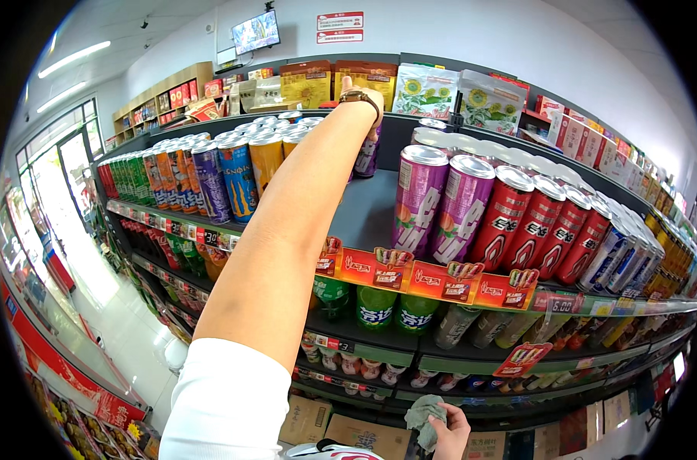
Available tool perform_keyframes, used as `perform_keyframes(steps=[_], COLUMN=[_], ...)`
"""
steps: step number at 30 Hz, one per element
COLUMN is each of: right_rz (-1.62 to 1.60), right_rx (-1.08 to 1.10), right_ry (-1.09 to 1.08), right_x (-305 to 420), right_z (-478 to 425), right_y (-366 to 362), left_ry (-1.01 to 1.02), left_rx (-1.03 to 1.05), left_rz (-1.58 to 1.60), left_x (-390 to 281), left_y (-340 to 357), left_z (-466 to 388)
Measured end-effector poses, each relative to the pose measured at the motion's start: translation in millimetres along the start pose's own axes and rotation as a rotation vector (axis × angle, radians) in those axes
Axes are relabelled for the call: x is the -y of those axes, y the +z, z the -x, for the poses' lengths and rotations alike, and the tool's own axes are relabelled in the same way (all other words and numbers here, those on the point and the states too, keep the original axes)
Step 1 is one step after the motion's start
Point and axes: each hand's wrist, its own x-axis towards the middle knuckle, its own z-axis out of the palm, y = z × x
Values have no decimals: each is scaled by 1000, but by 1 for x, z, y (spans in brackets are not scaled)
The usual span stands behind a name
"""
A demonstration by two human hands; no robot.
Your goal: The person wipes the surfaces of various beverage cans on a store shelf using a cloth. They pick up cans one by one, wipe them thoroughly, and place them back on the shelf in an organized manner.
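Note:
My left hand (363, 95) reaches far over the top drinks shelf (357, 213), a dark bracelet on its wrist. It is at a purple can (367, 155) near the shelf's back panel; a finger lies against the can, but the wrist hides most of the hold. Low in the view, my right hand (453, 428) holds a crumpled grey-green cloth (426, 420). Two tall purple cans (420, 198) stand upright at the front edge, right of the bare grey shelf surface. Red cans (504, 215) are lined up beside them. Left of my forearm are blue, orange and purple cans (211, 181).
Orange promotional cards (377, 269) and price tags line the shelf edge. Green-capped bottles (376, 307) fill the shelf below, with cardboard boxes (368, 436) at the bottom. Sunflower-seed bags (424, 89) stand behind the back panel. A tiled aisle (118, 322) runs at left.

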Motion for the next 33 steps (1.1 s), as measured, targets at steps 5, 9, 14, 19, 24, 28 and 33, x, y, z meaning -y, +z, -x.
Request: perform_keyframes(steps=[5, 9, 14, 19, 24, 28, 33], right_rz=[-12, -8, -46, -156, 12, 241, 760], right_rx=[-44, -45, 18, 125, 213, 161, -68], right_ry=[-3, 11, 60, 195, -114, -828, -1625], right_x=[3, -1, 9, 55, 120, 192, 275], right_z=[6, 8, 13, 15, 14, -1, -45], right_y=[-5, -6, 11, 48, 79, 145, 263], left_ry=[-64, -134, -62, 49, 367, 323, 207], left_rx=[49, 75, 67, -501, -1188, -1140, -1129], left_rz=[-33, -35, -10, -12, 582, 860, 752], left_x=[-9, -11, 4, 36, 57, 81, 92], left_y=[13, 19, 9, -2, 61, 171, 232], left_z=[-16, -17, -4, 85, 240, 290, 277])
